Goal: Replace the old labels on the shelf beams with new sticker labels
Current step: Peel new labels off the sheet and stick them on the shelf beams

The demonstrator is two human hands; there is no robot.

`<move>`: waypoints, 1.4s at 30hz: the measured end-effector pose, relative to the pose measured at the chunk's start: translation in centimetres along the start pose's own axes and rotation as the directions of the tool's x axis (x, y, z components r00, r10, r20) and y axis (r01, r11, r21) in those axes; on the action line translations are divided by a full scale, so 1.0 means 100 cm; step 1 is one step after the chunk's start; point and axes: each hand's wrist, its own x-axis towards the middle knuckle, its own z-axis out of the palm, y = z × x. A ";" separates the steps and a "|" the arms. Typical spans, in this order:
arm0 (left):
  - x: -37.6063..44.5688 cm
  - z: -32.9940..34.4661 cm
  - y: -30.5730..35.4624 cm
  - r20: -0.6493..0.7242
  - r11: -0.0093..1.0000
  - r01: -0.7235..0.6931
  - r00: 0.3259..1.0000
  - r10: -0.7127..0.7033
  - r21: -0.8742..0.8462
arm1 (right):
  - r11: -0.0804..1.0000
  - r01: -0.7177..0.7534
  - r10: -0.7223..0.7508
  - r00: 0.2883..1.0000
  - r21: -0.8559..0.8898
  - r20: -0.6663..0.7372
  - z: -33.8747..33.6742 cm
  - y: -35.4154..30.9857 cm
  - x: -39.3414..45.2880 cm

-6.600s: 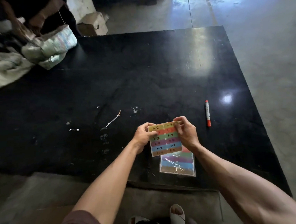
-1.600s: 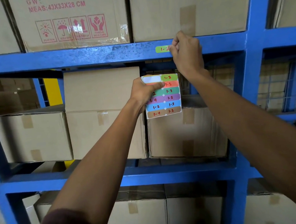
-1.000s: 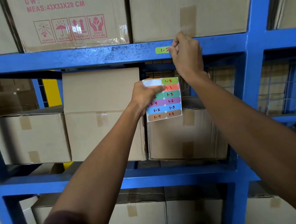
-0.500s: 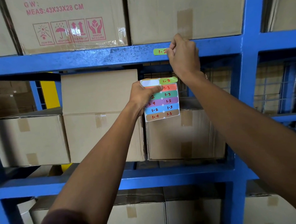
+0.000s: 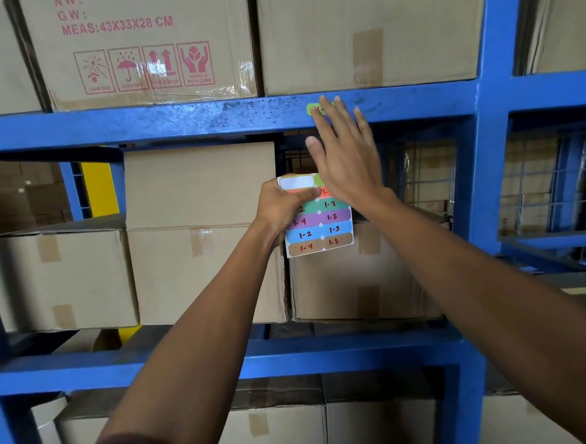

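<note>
The right hand (image 5: 346,163) is spread wide, fingers straight and pointing upward, with the fingertips (image 5: 325,105) laid over the right part of the small green sticker label (image 5: 312,109) on the upper blue steel shelf beam (image 5: 175,121). Only the label's left end shows past the fingers. Its long axis runs horizontally along the beam, across the direction of the fingers.

The left hand (image 5: 282,208) is below and to the left of the right hand. It grips the left edge of the white backing sheet of coloured sticker labels (image 5: 319,220), thumb across the front. The sheet's top-left cell is blank white; the remaining rows carry handwritten red codes.

Judgement: the step in hand is pressing the green label flat. The right hand is the nearer one and already covers it. A sideways stroke along the label's long axis would seat it. The next label to be peeled lies directly below the right palm, on the sheet.

Brown cardboard boxes (image 5: 203,234) fill the bays behind both hands.
</note>
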 end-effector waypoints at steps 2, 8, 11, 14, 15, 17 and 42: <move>0.000 -0.002 -0.004 0.004 1.000 0.005 1.000 -0.005 0.011 | 0.998 0.010 -0.002 0.994 -0.068 0.105 0.006 0.002 0.000; 0.003 -0.006 -0.012 -0.007 0.999 0.019 1.000 -0.019 0.037 | 0.993 0.030 -0.014 0.990 -0.116 0.138 0.019 0.009 -0.001; 0.003 -0.006 -0.015 -0.011 0.998 0.036 0.999 -0.035 0.042 | 0.992 0.026 -0.009 0.991 -0.127 0.132 0.022 0.008 0.000; 0.002 -0.005 -0.018 -0.011 0.999 0.048 0.999 -0.048 0.025 | 0.994 -0.019 0.030 0.994 -0.110 0.102 0.021 0.004 -0.001; 0.001 -0.004 -0.019 -0.011 0.999 0.049 0.999 -0.048 0.025 | 0.994 -0.043 0.052 0.995 -0.099 0.091 0.021 0.003 0.000; 0.002 -0.004 -0.020 -0.005 0.998 0.048 0.999 -0.047 0.027 | 0.992 -0.082 0.090 0.992 -0.092 0.087 0.022 -0.002 0.001; -0.013 0.013 -0.008 -0.001 0.995 0.096 0.995 -0.096 -0.028 | 1.000 -0.005 0.006 0.998 -0.014 0.070 0.010 0.027 -0.010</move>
